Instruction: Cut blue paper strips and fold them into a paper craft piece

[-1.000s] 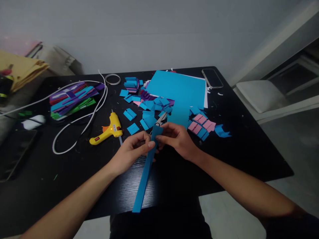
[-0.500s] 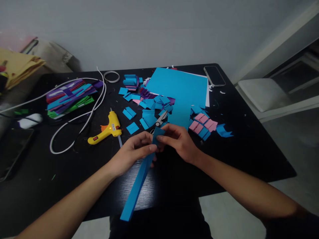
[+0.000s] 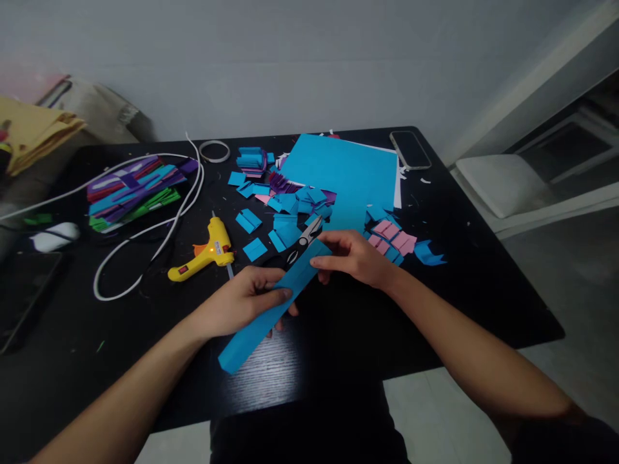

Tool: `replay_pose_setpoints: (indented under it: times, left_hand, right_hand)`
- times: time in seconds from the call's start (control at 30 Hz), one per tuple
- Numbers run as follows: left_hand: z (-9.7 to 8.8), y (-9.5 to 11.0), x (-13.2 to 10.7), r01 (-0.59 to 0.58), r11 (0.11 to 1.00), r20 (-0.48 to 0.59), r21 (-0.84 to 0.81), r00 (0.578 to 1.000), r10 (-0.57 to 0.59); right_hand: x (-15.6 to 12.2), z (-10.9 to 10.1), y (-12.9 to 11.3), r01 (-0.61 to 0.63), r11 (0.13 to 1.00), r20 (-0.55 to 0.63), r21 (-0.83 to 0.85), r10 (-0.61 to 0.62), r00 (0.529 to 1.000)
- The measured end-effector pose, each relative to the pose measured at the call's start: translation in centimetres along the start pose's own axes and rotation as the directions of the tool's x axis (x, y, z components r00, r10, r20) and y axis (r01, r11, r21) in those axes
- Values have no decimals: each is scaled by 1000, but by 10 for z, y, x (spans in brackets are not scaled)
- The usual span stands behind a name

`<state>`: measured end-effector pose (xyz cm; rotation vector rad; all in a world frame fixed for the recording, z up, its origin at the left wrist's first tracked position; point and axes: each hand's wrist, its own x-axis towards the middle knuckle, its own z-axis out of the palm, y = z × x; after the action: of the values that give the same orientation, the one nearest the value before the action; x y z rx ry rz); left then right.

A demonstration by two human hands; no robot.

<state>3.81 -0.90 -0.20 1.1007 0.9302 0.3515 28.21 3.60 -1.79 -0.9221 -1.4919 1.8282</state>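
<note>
A long blue paper strip (image 3: 258, 327) slants across the front of the table, held between both hands. My left hand (image 3: 244, 299) pinches its middle, thumb on top and fingers beneath. At the upper right end, my right hand (image 3: 355, 256) grips the strip between thumb and fingers. Just beyond the strip lie scissors (image 3: 304, 241), blades pointing away and their handles partly hidden. A yellow hot glue gun (image 3: 207, 251) rests left of my left hand. Small folded blue pieces (image 3: 285, 233) are scattered behind the scissors, and folded pink pieces (image 3: 403, 242) lie beyond my right hand.
Large blue sheets (image 3: 345, 167) lie at the back, near a phone (image 3: 410, 149). Bundled coloured strips (image 3: 140, 190) and a looped white cable (image 3: 100, 274) occupy the left side. A tape ring (image 3: 214, 151) and a white mouse (image 3: 55, 236) are also there.
The strip has turned flatter, its face now toward me, and its near end has swung up and left. Both hands keep hold; the right has shifted slightly away, uncovering more of the scissors.
</note>
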Motion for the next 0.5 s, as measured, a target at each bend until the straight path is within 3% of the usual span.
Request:
replay_pose_setpoints:
  times: [0.1, 0.2, 0.3, 0.4, 0.5]
  left_hand:
    - [-6, 2, -3, 10, 999, 0, 53, 1000, -10]
    - [-20, 8, -9, 20, 994, -46, 103, 999, -15]
    - [-40, 17, -16, -85, 976, -175, 199, 977, 121]
    - [-58, 21, -22, -207, 944, -345, 257, 893, 290]
    - [-67, 20, -24, -346, 921, -469, 177, 793, 388]
  right_hand:
    - [1, -9, -1, 30, 999, 20, -44, -29, 999]
    - [3, -16, 0, 70, 997, -46, -37, -72, 996]
    - [6, -21, 0, 103, 994, -140, -24, -105, 985]
    - [7, -23, 1, 132, 991, -212, 8, -128, 969]
    - [6, -22, 1, 150, 988, -247, 38, -136, 960]
